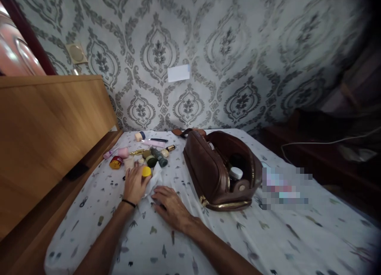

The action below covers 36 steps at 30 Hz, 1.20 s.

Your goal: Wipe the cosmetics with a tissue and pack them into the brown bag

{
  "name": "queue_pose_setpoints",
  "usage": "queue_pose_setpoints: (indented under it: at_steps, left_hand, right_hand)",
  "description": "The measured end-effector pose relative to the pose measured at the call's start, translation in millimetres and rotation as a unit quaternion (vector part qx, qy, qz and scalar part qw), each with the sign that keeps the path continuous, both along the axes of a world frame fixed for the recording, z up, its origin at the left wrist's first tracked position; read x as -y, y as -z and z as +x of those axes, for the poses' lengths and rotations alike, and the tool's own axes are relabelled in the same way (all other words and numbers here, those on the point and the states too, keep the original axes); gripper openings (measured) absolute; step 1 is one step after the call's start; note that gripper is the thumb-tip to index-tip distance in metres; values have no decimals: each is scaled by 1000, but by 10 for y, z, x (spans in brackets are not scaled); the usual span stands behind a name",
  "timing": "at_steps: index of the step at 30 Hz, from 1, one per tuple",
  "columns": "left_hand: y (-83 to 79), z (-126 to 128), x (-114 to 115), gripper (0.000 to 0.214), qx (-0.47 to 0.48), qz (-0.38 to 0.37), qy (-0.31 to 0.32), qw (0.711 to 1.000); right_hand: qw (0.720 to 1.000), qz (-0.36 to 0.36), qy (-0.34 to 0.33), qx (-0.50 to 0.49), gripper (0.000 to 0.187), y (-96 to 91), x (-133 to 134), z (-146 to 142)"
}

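My left hand (135, 184) is closed around a small container with a yellow lid (146, 171), low over the bed sheet. Its lower part is hidden by my fingers. Right beside it lies a crumpled white tissue (155, 179). My right hand (170, 205) rests on the sheet at the tissue's near edge, fingers loosely bent and thumb apart, with nothing visible in it. Beyond my hands are a dark green tube (159, 157), a round green jar (151, 160), a red and amber jar (116, 162) and a pink bottle (122, 152).
A brown leather toiletry bag (205, 168) stands unzipped on the right, with a white-capped bottle (236, 173) inside. Behind the cosmetics lie a black pen-like stick (159, 140) and a cream jar with a dark lid (139, 136). A wooden headboard (56, 136) borders the left.
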<state>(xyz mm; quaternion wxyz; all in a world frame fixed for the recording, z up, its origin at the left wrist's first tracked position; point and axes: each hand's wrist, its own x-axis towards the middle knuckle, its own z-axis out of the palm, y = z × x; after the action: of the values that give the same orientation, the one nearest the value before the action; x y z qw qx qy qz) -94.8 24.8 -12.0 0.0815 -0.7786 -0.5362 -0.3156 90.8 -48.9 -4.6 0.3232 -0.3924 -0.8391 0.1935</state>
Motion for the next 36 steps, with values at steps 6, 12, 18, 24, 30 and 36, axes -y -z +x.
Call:
queue_pose_setpoints:
  at_steps: [6,12,18,24,30,36]
  left_hand:
    - [-26,-1,65,38,94,31,25,995]
    - [-193,75,239,40,124,26,72,989]
    - [-155,220,419,41,23,44,169,984]
    - [-69,286,455,42,43,18,191,981]
    - [12,239,427,41,36,4,217,975]
    - [-6,239,413,46,28,38,192,980]
  right_hand:
    - [997,-36,13,-72,20,33,-17,25]
    - [966,-122,78,-213,31,44,-72,66]
    - [910,-197,68,-359,50,95,-141,14]
    - [898,-209,92,-375,48,177,-178,1]
    - [902,-197,136,-359,54,188,-171,-1]
    - [874,-234,148,-400,40,109,-169,-7]
